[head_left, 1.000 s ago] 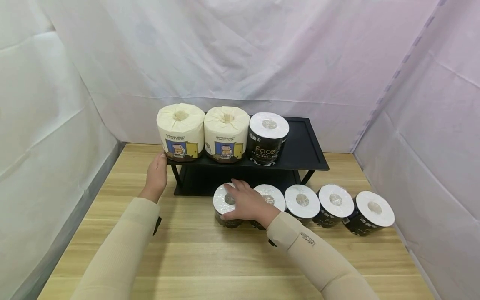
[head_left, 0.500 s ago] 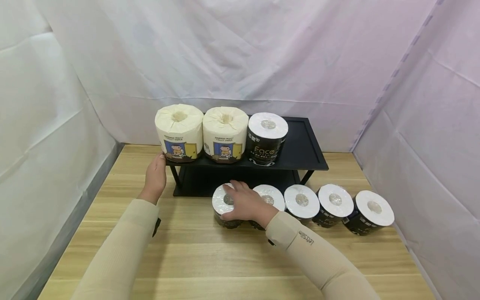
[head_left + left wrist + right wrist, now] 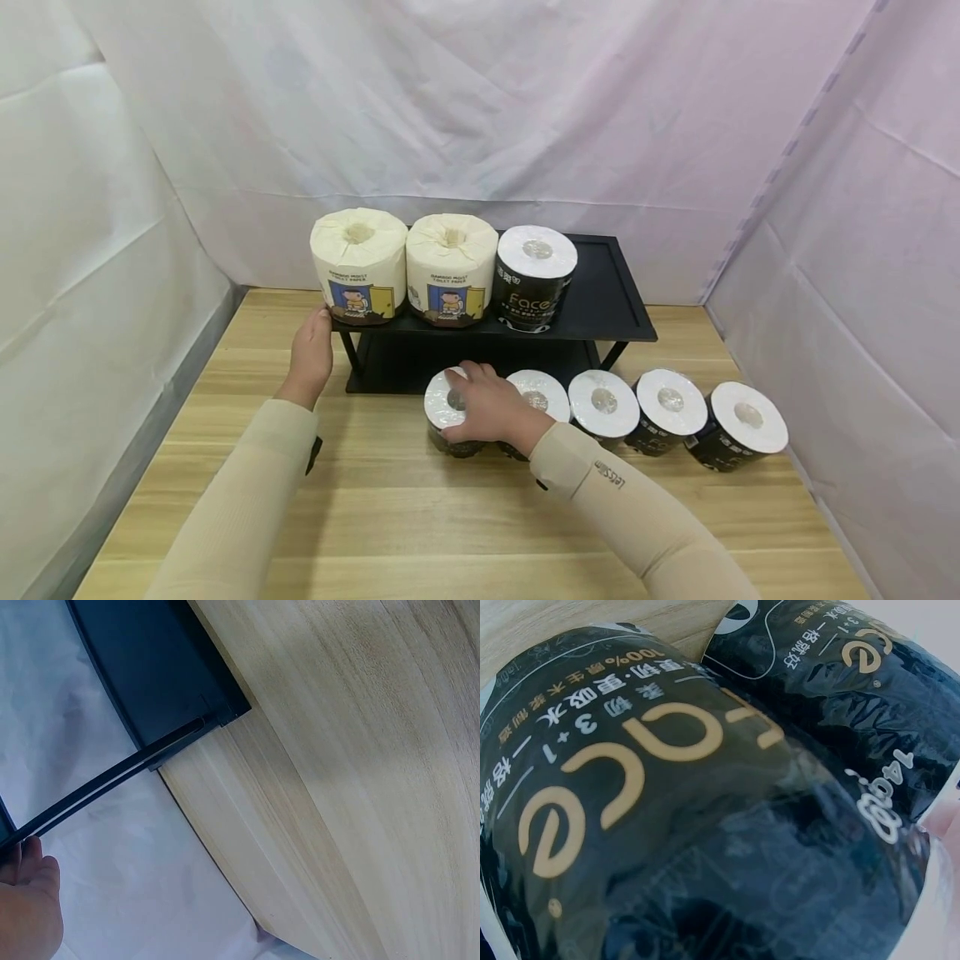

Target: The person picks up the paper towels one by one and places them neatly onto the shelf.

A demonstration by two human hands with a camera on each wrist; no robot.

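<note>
My left hand (image 3: pixel 309 354) holds the left end of the black two-tier rack (image 3: pixel 600 283). In the left wrist view its fingers (image 3: pixel 46 871) curl at the upper shelf's end, near the post. Lower down, my right hand (image 3: pixel 491 404) grips the leftmost black-wrapped toilet paper roll (image 3: pixel 442 408) from above, fingers spread over its white top and thumb at the front. The right wrist view is filled by this roll's black wrapper (image 3: pixel 667 825) with gold lettering. A neighbouring black roll (image 3: pixel 538 387) stands just right of it, partly behind the hand.
Two cream toilet paper rolls (image 3: pixel 360 258) and a black-wrapped roll (image 3: pixel 537 279) stand in a row on the upper shelf. Several more black rolls (image 3: pixel 671 408) line up to the right on the wooden table (image 3: pixel 420 517). White cloth walls (image 3: pixel 450 108) enclose the back and sides.
Almost nothing differs: the whole scene shifts very slightly in the head view. Both hands keep their places on the rack and the toilet paper roll.
</note>
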